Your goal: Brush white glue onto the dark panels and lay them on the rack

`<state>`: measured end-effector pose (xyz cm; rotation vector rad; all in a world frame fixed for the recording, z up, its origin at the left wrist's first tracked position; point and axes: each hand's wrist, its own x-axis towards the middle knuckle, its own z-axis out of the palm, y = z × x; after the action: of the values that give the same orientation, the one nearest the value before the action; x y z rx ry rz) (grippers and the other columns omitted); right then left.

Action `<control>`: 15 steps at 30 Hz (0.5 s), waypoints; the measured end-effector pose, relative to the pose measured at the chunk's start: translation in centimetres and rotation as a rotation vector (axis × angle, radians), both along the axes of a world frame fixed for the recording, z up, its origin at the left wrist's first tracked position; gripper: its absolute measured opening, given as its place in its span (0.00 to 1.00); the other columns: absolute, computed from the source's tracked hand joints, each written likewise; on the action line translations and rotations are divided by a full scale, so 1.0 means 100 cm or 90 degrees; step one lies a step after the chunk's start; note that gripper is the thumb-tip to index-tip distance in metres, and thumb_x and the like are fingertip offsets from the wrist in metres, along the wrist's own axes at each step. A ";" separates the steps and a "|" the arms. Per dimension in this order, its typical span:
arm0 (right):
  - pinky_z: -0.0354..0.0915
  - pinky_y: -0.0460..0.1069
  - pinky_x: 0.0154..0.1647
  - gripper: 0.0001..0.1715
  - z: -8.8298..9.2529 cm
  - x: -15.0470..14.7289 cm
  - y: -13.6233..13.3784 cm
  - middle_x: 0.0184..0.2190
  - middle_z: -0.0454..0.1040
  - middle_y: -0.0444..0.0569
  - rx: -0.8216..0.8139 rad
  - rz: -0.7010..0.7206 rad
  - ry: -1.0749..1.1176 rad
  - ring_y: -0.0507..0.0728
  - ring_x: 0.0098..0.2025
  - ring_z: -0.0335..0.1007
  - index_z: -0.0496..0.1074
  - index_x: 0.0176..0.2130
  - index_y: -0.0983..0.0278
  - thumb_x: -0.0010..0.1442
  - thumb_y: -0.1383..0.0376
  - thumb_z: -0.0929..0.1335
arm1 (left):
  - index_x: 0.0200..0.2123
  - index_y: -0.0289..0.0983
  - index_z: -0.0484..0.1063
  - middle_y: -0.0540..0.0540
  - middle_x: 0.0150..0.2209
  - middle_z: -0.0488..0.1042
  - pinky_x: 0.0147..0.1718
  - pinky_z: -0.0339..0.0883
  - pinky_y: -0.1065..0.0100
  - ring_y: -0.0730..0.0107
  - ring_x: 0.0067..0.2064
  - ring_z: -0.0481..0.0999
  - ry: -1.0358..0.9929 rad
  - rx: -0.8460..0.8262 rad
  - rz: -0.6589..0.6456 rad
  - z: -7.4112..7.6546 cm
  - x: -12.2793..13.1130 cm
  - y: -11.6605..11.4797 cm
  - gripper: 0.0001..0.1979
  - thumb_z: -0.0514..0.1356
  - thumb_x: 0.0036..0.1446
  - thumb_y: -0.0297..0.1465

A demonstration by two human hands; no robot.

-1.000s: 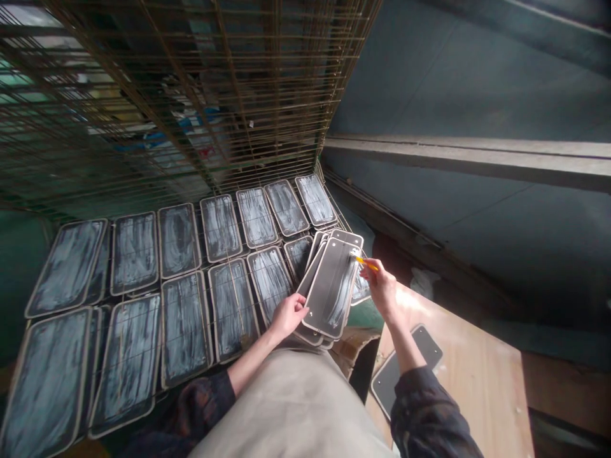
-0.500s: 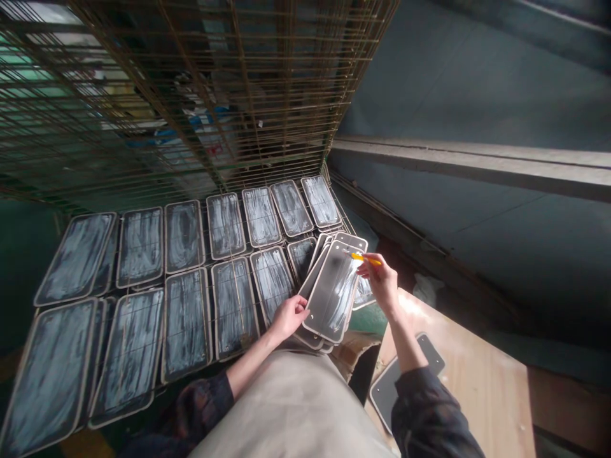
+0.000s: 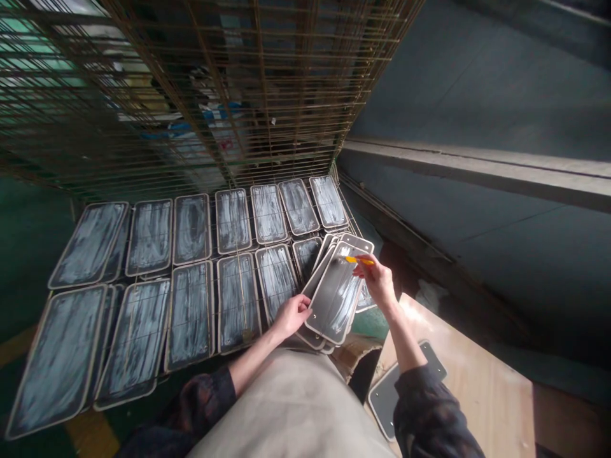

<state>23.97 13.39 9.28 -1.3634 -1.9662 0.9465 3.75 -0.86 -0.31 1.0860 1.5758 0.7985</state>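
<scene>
Left hand (image 3: 291, 315) grips the stack (image 3: 334, 299); right hand (image 3: 380, 284) pinches a brush (image 3: 359, 259) at the stack's far end. The white smear has spread, so coating goes on.

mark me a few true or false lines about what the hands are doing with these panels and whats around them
1. The left hand holds a stack of dark panels from below. True.
2. The right hand is empty. False: it pinches a thin yellow tool at the far end of the stack's top panel.
3. The panels lying on the wire rack are smeared with white streaks. True: these coated panels lie side by side in two rows.
4. The wooden table is on the person's left. False: it is on the right, with flat dark panels lying on it.
</scene>
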 end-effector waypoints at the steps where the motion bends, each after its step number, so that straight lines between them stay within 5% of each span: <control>1: 0.69 0.47 0.29 0.19 0.001 -0.002 0.005 0.26 0.76 0.46 0.018 -0.013 -0.004 0.55 0.27 0.75 0.69 0.44 0.61 0.63 0.52 0.59 | 0.34 0.34 0.71 0.52 0.22 0.71 0.26 0.58 0.73 0.75 0.24 0.68 -0.004 0.000 0.001 0.000 0.000 0.000 0.09 0.59 0.48 0.31; 7: 0.68 0.48 0.31 0.16 -0.015 -0.011 0.012 0.27 0.76 0.46 0.065 -0.020 -0.111 0.55 0.28 0.75 0.69 0.44 0.59 0.64 0.56 0.59 | 0.34 0.35 0.72 0.51 0.22 0.72 0.26 0.60 0.72 0.73 0.25 0.70 -0.018 -0.005 0.009 0.003 -0.001 0.000 0.08 0.60 0.48 0.30; 15: 0.68 0.47 0.33 0.15 -0.003 -0.003 -0.085 0.32 0.77 0.47 -0.049 0.091 -0.099 0.54 0.32 0.76 0.66 0.47 0.59 0.65 0.59 0.57 | 0.34 0.34 0.72 0.52 0.21 0.71 0.26 0.59 0.73 0.75 0.23 0.68 -0.030 0.004 -0.019 0.000 -0.003 0.000 0.09 0.59 0.48 0.31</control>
<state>23.65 4.92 8.95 -1.3908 -2.1893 1.0167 3.43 -0.84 -0.28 1.0852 1.5163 0.8042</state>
